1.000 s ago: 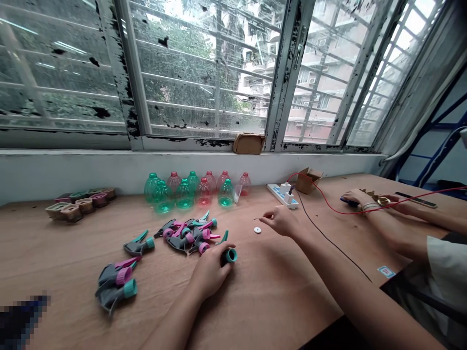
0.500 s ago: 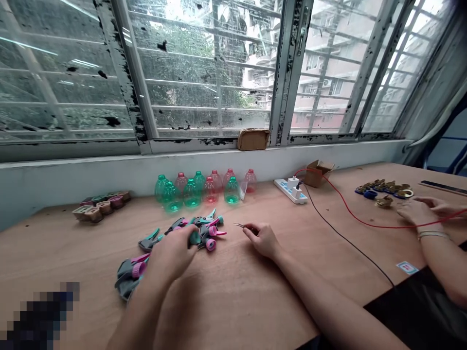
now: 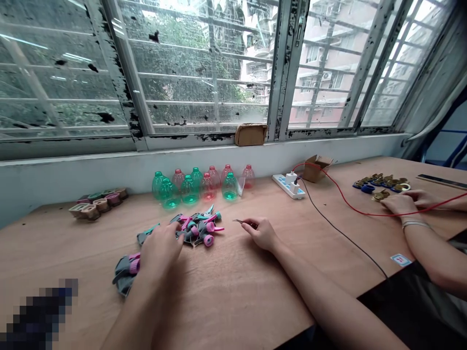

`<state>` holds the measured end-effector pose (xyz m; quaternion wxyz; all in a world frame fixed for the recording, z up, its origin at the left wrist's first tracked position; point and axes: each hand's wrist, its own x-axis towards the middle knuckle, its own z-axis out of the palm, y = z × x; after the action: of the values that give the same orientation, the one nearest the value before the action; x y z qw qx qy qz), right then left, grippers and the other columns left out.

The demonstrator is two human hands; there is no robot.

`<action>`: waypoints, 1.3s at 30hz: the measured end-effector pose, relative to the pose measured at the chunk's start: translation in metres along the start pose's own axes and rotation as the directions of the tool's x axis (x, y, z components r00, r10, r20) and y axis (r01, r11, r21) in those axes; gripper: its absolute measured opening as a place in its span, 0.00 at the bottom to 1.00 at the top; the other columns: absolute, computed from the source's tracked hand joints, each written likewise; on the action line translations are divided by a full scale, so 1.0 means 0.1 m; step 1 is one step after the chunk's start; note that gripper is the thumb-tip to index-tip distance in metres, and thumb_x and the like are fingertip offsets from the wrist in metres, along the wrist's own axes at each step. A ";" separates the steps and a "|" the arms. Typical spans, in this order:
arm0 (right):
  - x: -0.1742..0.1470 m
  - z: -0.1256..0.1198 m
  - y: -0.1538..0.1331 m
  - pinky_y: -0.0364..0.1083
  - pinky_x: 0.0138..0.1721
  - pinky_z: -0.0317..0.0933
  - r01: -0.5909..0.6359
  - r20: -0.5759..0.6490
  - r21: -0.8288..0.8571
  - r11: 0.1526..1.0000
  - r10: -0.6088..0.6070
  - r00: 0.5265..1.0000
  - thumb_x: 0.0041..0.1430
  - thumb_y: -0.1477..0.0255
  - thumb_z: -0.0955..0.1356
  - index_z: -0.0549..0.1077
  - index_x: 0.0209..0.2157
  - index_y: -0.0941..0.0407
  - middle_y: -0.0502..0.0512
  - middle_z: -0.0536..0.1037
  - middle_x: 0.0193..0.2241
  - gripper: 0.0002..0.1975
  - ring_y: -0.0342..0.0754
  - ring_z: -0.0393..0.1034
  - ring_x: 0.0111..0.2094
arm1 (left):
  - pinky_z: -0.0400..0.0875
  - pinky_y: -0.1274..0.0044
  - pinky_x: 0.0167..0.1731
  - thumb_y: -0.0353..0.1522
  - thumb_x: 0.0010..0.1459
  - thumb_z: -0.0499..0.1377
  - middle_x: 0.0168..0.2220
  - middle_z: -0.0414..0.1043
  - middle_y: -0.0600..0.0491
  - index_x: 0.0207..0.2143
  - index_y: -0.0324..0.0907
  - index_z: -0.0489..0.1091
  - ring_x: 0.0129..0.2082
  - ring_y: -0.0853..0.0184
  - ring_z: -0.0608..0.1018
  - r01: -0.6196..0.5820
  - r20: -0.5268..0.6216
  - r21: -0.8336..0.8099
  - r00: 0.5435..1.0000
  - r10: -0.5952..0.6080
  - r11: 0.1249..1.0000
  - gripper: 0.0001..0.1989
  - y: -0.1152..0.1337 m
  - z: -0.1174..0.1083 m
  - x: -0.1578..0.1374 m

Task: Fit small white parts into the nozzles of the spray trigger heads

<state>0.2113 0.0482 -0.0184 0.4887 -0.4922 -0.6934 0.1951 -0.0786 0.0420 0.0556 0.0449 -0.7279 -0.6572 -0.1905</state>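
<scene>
left hand (image 3: 162,244) is at the left side of the spray-head pile (image 3: 201,231); fingers partly hidden, grip cannot be told. right hand (image 3: 261,235), right of the pile, pinches tweezers (image 3: 238,221). handle heads singly, by the body; keep tweezer tips clear.

Barred windows (image 3: 204,63) sweep from 10 o'clock round to 2, their metal frames (image 3: 280,63) patched black, daylight glaring through. Foliage (image 3: 182,63) shows at 11 o'clock, a pinkish building (image 3: 337,63) between 1 and 2. A white wall (image 3: 91,175) runs beneath; the wooden table (image 3: 219,301) spreads across 6 o'clock.
</scene>
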 end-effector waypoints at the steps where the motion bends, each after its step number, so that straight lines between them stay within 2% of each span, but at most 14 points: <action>1: 0.00 -0.01 0.00 0.41 0.25 0.58 -0.006 -0.003 0.008 1.000 0.006 1.000 0.55 0.66 0.65 0.78 0.34 0.58 0.53 0.78 0.24 0.13 0.44 0.66 0.24 | 0.66 0.68 0.39 0.36 0.53 0.53 0.41 0.74 0.44 0.37 0.43 0.73 0.43 0.53 0.73 -0.055 -0.017 0.038 0.998 0.056 0.998 0.12 0.05 0.03 0.00; 3: 0.00 -0.03 0.00 0.40 0.25 0.58 -0.016 -0.009 0.020 1.000 0.017 1.000 0.55 0.65 0.65 0.78 0.33 0.59 0.52 0.77 0.24 0.13 0.43 0.66 0.24 | 0.65 0.70 0.44 0.34 0.54 0.52 0.46 0.71 0.45 0.42 0.43 0.71 0.46 0.55 0.71 -0.137 0.017 0.129 0.991 0.136 0.982 0.15 0.12 0.12 0.02; 6: 0.00 -0.06 0.00 0.40 0.25 0.57 -0.031 -0.013 0.032 0.999 0.032 0.999 0.55 0.65 0.65 0.78 0.32 0.59 0.51 0.76 0.23 0.13 0.43 0.65 0.23 | 0.66 0.70 0.43 0.35 0.55 0.51 0.47 0.69 0.46 0.46 0.43 0.69 0.47 0.56 0.71 -0.160 0.086 0.137 0.985 0.149 0.978 0.17 0.15 0.24 0.03; 11: 0.00 -0.06 0.01 0.40 0.24 0.55 -0.043 -0.014 0.043 0.998 0.044 0.999 0.55 0.65 0.65 0.78 0.31 0.59 0.50 0.74 0.21 0.13 0.42 0.63 0.23 | 0.67 0.69 0.40 0.36 0.55 0.52 0.46 0.68 0.47 0.46 0.44 0.68 0.45 0.56 0.72 -0.107 0.082 0.089 0.992 0.100 0.990 0.17 0.09 0.34 0.03; 15: 0.00 -0.06 0.02 0.40 0.24 0.56 -0.049 -0.020 0.048 0.998 0.050 0.999 0.55 0.65 0.65 0.78 0.32 0.59 0.50 0.74 0.22 0.14 0.42 0.64 0.23 | 0.67 0.71 0.40 0.37 0.55 0.52 0.48 0.67 0.47 0.44 0.43 0.68 0.45 0.57 0.73 -0.012 0.041 -0.047 0.999 0.014 0.999 0.15 0.04 0.35 0.05; 18: 0.01 -0.06 0.03 0.40 0.24 0.56 -0.055 -0.020 0.048 0.997 0.056 0.998 0.55 0.65 0.65 0.78 0.31 0.59 0.51 0.74 0.22 0.14 0.42 0.63 0.23 | 0.66 0.72 0.44 0.38 0.55 0.53 0.46 0.68 0.46 0.43 0.40 0.68 0.46 0.58 0.72 0.009 -0.036 -0.179 0.999 -0.016 0.984 0.16 0.02 0.30 0.09; 20: 0.01 -0.06 0.03 0.40 0.24 0.56 -0.054 -0.021 0.054 0.997 0.055 0.998 0.55 0.65 0.65 0.78 0.31 0.59 0.51 0.74 0.22 0.13 0.42 0.64 0.23 | 0.66 0.72 0.45 0.38 0.54 0.54 0.43 0.69 0.46 0.42 0.40 0.68 0.45 0.58 0.72 -0.016 -0.147 -0.249 0.989 -0.021 0.968 0.15 0.04 0.24 0.08; 22: 0.01 -0.05 0.03 0.40 0.25 0.57 -0.051 -0.019 0.065 0.997 0.053 0.998 0.55 0.65 0.65 0.78 0.31 0.59 0.51 0.75 0.22 0.14 0.42 0.64 0.23 | 0.66 0.72 0.45 0.38 0.54 0.55 0.43 0.70 0.47 0.42 0.40 0.67 0.43 0.59 0.73 -0.086 -0.270 -0.293 0.963 0.003 0.952 0.15 0.12 0.18 0.03; 24: 0.01 -0.04 0.02 0.40 0.25 0.57 -0.049 -0.017 0.081 0.995 0.051 0.999 0.55 0.65 0.65 0.78 0.32 0.59 0.51 0.75 0.23 0.14 0.42 0.65 0.24 | 0.67 0.74 0.44 0.37 0.54 0.56 0.43 0.71 0.48 0.43 0.41 0.67 0.42 0.61 0.73 -0.212 -0.337 -0.322 0.936 0.097 0.923 0.15 0.24 0.16 -0.06; 25: 0.01 -0.04 0.02 0.40 0.25 0.58 -0.046 -0.015 0.092 0.995 0.048 0.999 0.55 0.65 0.65 0.78 0.33 0.59 0.51 0.76 0.23 0.14 0.43 0.66 0.24 | 0.67 0.75 0.43 0.36 0.54 0.56 0.42 0.72 0.49 0.44 0.42 0.67 0.41 0.62 0.74 -0.282 -0.329 -0.339 0.929 0.168 0.898 0.15 0.31 0.17 -0.12; 27: 0.00 -0.04 0.00 0.41 0.26 0.59 -0.025 -0.018 0.117 0.993 0.027 0.999 0.54 0.65 0.66 0.78 0.34 0.59 0.52 0.77 0.25 0.14 0.43 0.67 0.25 | 0.68 0.77 0.38 0.33 0.54 0.56 0.38 0.74 0.52 0.45 0.43 0.67 0.36 0.64 0.75 -0.378 -0.226 -0.390 0.923 0.311 0.840 0.15 0.47 0.24 -0.22; 30: -0.04 -0.07 -0.05 0.41 0.26 0.60 0.046 0.017 0.129 0.991 -0.049 0.999 0.55 0.65 0.66 0.78 0.36 0.59 0.54 0.79 0.27 0.14 0.44 0.68 0.25 | 0.67 0.78 0.31 0.29 0.54 0.54 0.33 0.74 0.54 0.46 0.44 0.67 0.29 0.67 0.74 -0.382 -0.025 -0.482 0.906 0.423 0.788 0.15 0.66 0.39 -0.35; 33: -0.07 -0.14 -0.12 0.40 0.26 0.58 0.141 0.118 0.077 0.987 -0.149 0.982 0.56 0.66 0.66 0.79 0.35 0.58 0.54 0.79 0.26 0.12 0.43 0.67 0.24 | 0.68 0.77 0.34 0.27 0.53 0.53 0.36 0.75 0.52 0.45 0.43 0.69 0.33 0.66 0.75 -0.331 0.058 -0.562 0.898 0.436 0.758 0.16 0.75 0.49 -0.38; 39: -0.13 -0.20 -0.20 0.40 0.25 0.55 0.252 0.251 -0.084 0.964 -0.224 0.942 0.55 0.67 0.68 0.80 0.30 0.55 0.51 0.76 0.22 0.09 0.40 0.65 0.22 | 0.69 0.74 0.42 0.28 0.53 0.56 0.42 0.75 0.50 0.46 0.43 0.71 0.39 0.64 0.75 -0.238 0.079 -0.640 0.926 0.370 0.731 0.17 0.72 0.51 -0.35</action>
<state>0.2195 0.0241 -0.0006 0.3924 -0.4049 -0.8117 0.1524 0.0001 0.0160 0.0106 -0.2321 -0.8150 -0.4303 -0.3110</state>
